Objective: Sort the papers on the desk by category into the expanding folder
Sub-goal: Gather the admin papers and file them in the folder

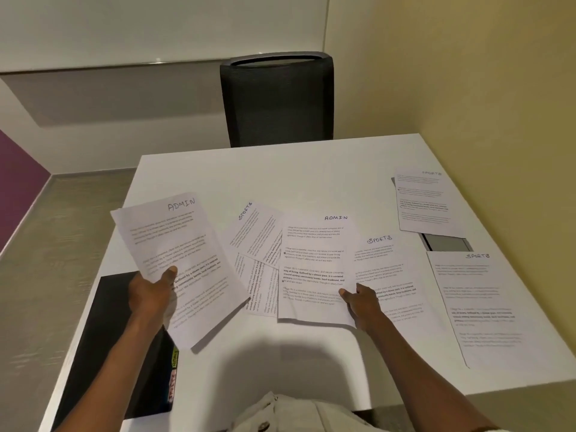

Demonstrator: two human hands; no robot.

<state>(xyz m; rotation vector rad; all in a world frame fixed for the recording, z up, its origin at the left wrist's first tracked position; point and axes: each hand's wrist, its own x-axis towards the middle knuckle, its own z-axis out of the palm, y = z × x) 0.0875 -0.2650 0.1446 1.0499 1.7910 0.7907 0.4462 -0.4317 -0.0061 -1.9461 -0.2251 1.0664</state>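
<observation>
My left hand (152, 291) grips a sheet headed ADMIN (177, 254) and holds it up above the table's left side. My right hand (363, 304) pinches the lower right edge of a second ADMIN sheet (311, 269) in the middle of the white table (280, 179). Sheets headed SPORTS lie around it: one (252, 229) tilted behind it, one (389, 275) to its right, one (480, 307) at the near right, one (424, 201) at the far right. The black expanding folder (103, 338) with coloured tabs (173, 378) lies under my left forearm.
A black mesh chair (277, 101) stands at the table's far edge. A dark flat object (445, 243) shows from under the far-right sheet. More sheets (261, 285) lie partly under the middle ADMIN sheet. A yellow wall runs along the right.
</observation>
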